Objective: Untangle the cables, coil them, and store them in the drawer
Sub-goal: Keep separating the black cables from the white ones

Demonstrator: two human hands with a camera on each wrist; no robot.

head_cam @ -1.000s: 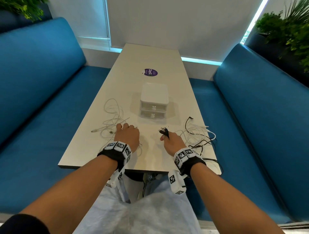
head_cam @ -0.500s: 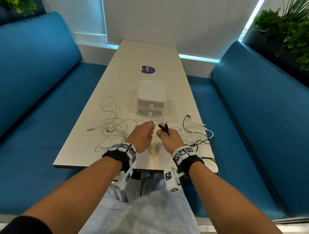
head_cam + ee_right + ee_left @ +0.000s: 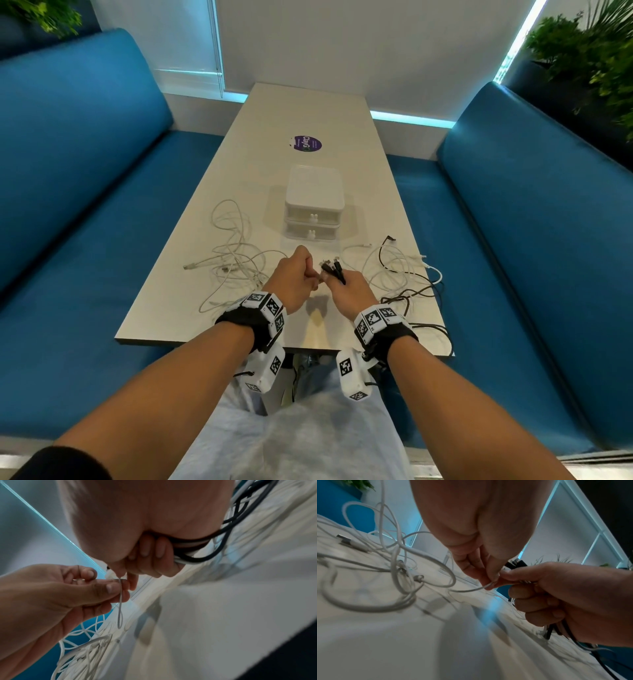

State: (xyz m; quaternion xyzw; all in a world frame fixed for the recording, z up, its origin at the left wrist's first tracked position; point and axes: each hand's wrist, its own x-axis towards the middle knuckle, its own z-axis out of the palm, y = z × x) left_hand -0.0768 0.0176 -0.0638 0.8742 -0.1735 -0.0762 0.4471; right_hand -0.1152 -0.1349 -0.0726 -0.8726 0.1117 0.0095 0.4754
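My left hand (image 3: pixel 300 272) pinches the end of a thin white cable (image 3: pixel 471 589) between thumb and fingers, right against my right hand (image 3: pixel 342 289). The same pinch shows in the right wrist view, where the white cable (image 3: pixel 120 609) hangs down in a loop. My right hand (image 3: pixel 547 601) grips a bundle of black and white cable ends (image 3: pixel 331 269), their plugs sticking up past the fingers. A loose tangle of white cables (image 3: pixel 234 253) lies on the table to the left. A mixed tangle of black and white cables (image 3: pixel 400 274) lies to the right. The white two-drawer box (image 3: pixel 313 209) stands behind my hands with both drawers closed.
The long pale table (image 3: pixel 308 113) runs away from me between two blue benches (image 3: pixel 85 205) (image 3: pixel 534 222). A purple sticker (image 3: pixel 307 144) lies beyond the drawer box. Black cable (image 3: pixel 431 329) trails over the table's near right edge. Plants (image 3: pixel 589 61) stand at the back corners.
My left hand left the white tangle on the table, rose and moved right to meet my right hand, and now pinches a white cable end. My right hand kept its bundle.
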